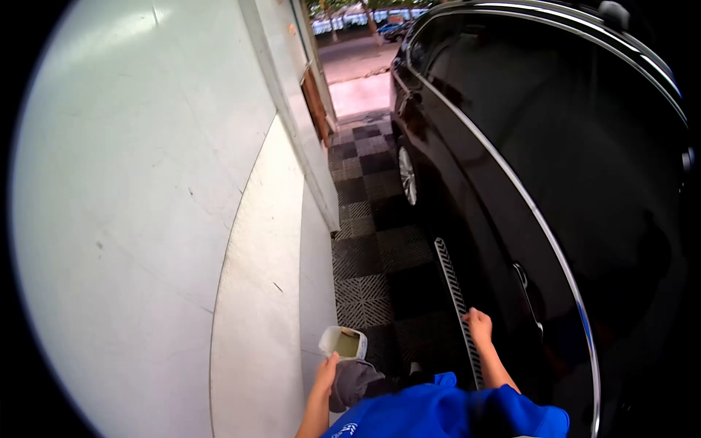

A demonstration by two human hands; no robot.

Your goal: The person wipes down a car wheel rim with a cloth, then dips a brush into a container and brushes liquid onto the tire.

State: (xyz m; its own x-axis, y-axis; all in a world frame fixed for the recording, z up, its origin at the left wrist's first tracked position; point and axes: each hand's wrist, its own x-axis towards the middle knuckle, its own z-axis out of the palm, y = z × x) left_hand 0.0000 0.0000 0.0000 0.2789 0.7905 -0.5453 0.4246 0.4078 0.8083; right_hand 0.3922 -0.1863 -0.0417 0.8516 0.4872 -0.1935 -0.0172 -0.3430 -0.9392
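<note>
My left hand (328, 369) grips the near rim of a small white tub (326, 338), which holds murky greenish liquid. The tub hangs low beside the wall, in front of my grey trouser leg (349, 385). To the right, my right hand (478, 323) is raised with its fingers curled, above the ridged side step (454, 286) of a black car (482, 212). Whether anything is inside those fingers is too small to tell.
A pale wall (146, 219) runs close along the left. The black car fills the right side, its door handle (527, 296) near my right arm. Dark checkered floor tiles (363, 299) lead between them to a bright doorway, with trees and parked cars beyond.
</note>
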